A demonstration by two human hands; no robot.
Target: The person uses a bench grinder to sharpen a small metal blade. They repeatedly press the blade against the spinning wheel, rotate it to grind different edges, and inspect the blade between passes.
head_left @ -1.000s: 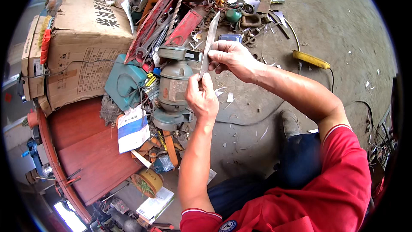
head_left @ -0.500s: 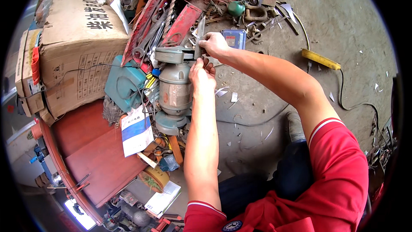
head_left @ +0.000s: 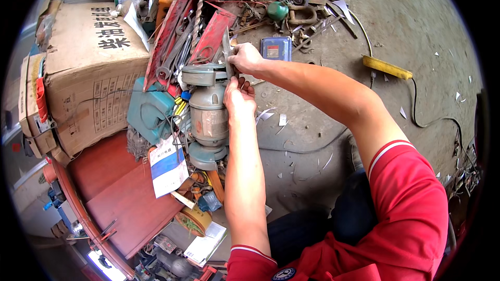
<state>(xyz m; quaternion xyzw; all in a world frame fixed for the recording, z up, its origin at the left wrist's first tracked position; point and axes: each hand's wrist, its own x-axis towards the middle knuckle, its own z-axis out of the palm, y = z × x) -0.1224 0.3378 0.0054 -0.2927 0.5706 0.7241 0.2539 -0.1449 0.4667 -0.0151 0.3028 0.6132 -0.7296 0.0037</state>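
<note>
A: Item one, nearest: left hand [head_left: 238,96].
B: Fingers curled, pinching the lower end of a flat metal blade [head_left: 227,57]. It lies against the right flank of the bench grinder [head_left: 208,114], beside the motor housing.

A: Item two: right hand [head_left: 246,58].
B: Just beyond the left hand, farther from the person. Closed on the blade's middle from the right side, thumb and fingers wrapped over it. How tightly, I cannot tell.

A: Item three: the blade itself.
B: Narrow, grey, long axis running near to far, almost in line with the left forearm. Its lower end sits in the left hand, its upper end rises past the right hand toward the red metal parts [head_left: 213,34]. It touches or nearly touches the grinder's far wheel guard [head_left: 204,74]; the exact contact is hidden by the fingers.

A: Which hand is nearer the wheel?
B: Both are right at it, the right hand at its far edge.

A: Item four: the grinder.
B: Grey, lying on the concrete floor [head_left: 406,31] with its shaft near to far, one guard toward the person, one away.

A: Item five, far side and left?
B: Cardboard box [head_left: 88,73] left of the grinder; a yellow-handled tool [head_left: 386,67] well apart to the right, cable trailing.
</note>
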